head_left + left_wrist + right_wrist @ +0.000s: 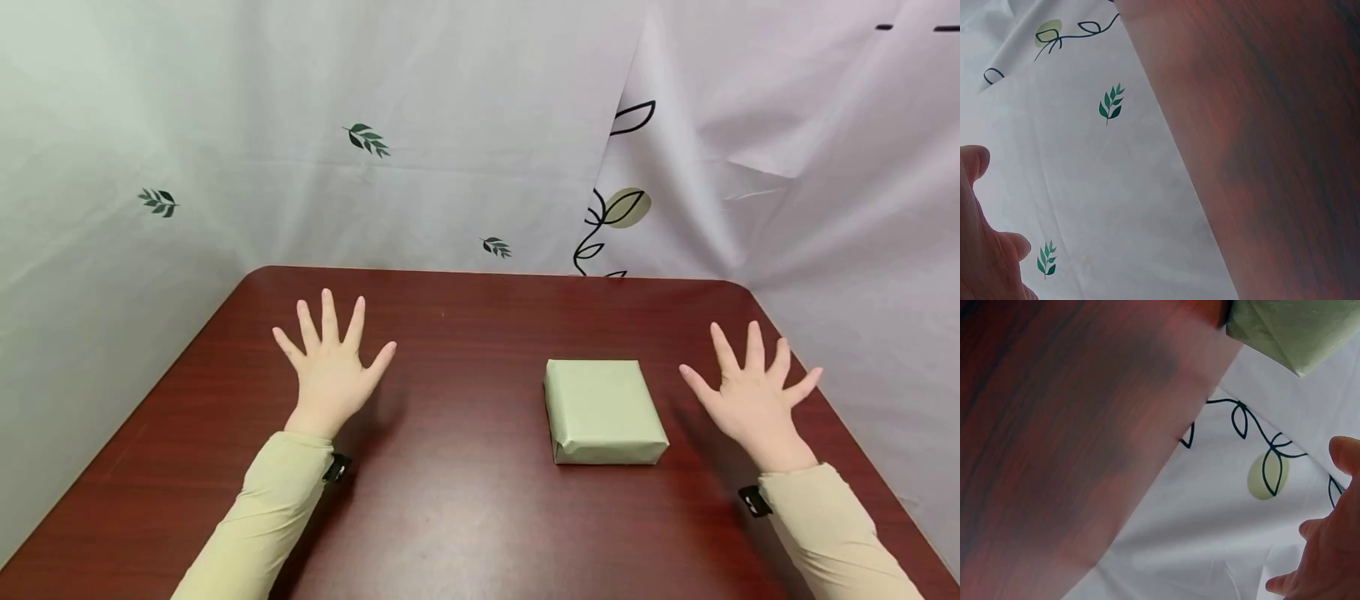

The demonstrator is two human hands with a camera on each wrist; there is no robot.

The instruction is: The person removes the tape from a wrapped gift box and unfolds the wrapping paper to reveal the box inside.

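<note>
A square box wrapped in pale green paper [603, 408] sits on the dark red wooden table, right of the middle in the head view. To its right, my right hand [757, 408] is held over the table with fingers spread and straight, touching nothing. My left hand [330, 375] hovers farther off on the left side, its fingers also spread wide and holding nothing. In the right wrist view, a folded corner of the green box [1291, 334] shows at the top, apart from the fingers [1319, 531]. Only the edge of the left hand [985, 231] appears in the left wrist view.
The brown-red table [450, 517] has rounded far corners. White cloth [450, 192] printed with leaves hangs behind it and along both sides. Each pale sleeve has a small black device [753, 501] near the wrist.
</note>
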